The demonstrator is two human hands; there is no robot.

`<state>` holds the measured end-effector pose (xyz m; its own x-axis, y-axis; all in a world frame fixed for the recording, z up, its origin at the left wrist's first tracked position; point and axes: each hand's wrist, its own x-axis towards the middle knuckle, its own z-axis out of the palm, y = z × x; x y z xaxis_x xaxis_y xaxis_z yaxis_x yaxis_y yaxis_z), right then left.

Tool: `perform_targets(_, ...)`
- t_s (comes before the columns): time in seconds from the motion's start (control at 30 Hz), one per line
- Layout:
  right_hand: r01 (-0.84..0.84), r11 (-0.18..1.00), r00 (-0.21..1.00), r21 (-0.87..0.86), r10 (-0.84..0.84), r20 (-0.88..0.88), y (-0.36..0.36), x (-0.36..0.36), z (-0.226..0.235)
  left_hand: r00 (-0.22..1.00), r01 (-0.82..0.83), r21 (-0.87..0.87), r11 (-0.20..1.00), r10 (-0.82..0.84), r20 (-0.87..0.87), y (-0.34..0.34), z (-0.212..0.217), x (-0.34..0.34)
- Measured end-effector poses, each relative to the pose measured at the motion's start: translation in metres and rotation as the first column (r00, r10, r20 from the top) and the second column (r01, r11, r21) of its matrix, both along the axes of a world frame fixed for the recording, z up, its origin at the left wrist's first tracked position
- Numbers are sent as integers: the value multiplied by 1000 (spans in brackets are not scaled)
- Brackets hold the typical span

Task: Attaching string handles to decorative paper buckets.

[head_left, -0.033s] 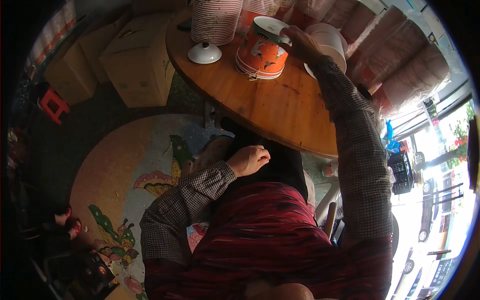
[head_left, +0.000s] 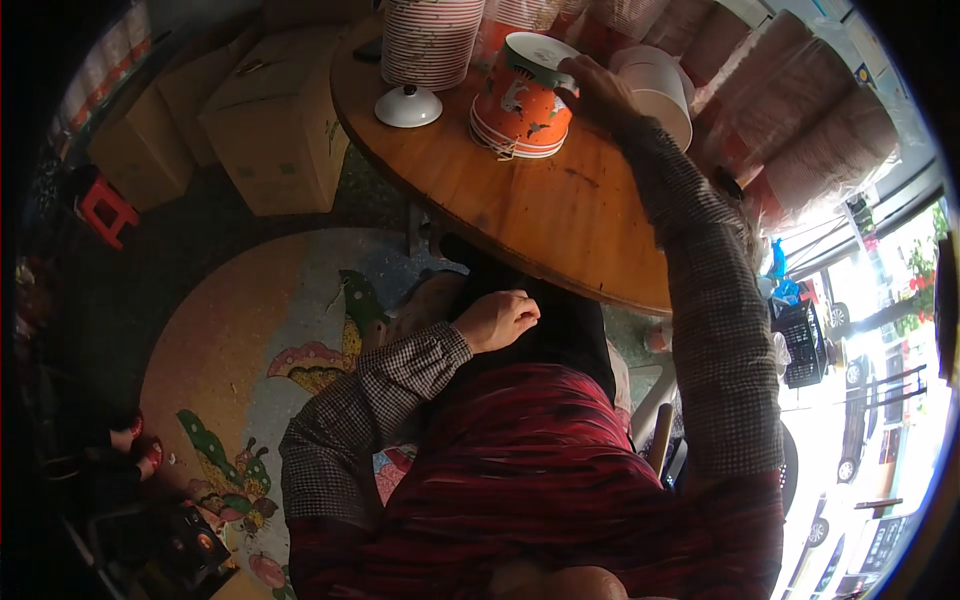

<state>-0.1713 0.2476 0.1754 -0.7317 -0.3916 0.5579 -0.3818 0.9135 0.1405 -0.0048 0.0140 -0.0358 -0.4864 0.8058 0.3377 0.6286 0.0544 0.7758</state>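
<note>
Orange paper buckets printed with pale and dark figures, with a green band round the top one (head_left: 520, 105), stand upside down in a nested stack on the round brown wooden table (head_left: 570, 215), white base up and rims at the bottom. In my head view, the right hand (head_left: 605, 92) is at the stack's upper right edge, fingers bent and touching it; how firmly they grip, I cannot tell. The left hand (head_left: 497, 321) lies on the dark-clad lap, fingers half curled; its palm is hidden from me, so I cannot tell whether it holds anything. Left of the buckets I have a white domed lid with a black knob (head_left: 408, 108), and behind that a tall stack of pale, striped-looking paper containers (head_left: 432, 45). Just beyond the right hand, a plain white bucket (head_left: 655, 90) lies tilted near plastic-wrapped stacks (head_left: 770, 100).
</note>
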Motion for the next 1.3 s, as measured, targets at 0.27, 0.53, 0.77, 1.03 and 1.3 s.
perform_targets(0.27, 113, 960, 993, -255, -117, 0, 39, -7, 3, 1000, 5, -11, 1000, -5, -7, 6, -4, -5)
perform_targets(0.53, 557, 829, 830, -55, -558, -12, 134, 17, 36, 999, -38, -35, 999, 39, 12, -2, -15, -10)
perform_targets(0.77, 676, 736, 734, -20, -676, -73, 161, 15, 5, 998, -65, -157, 985, 63, -22, -2, -22, -11)
perform_targets(1.03, 559, 816, 814, 147, -505, -288, 184, 5, 0, 993, -121, -189, 974, 120, -16, -3, -39, -13)
perform_targets(1.3, 475, 865, 879, 161, -459, -129, 192, 2, 14, 995, -92, -194, 977, 99, 29, 0, -36, -11)
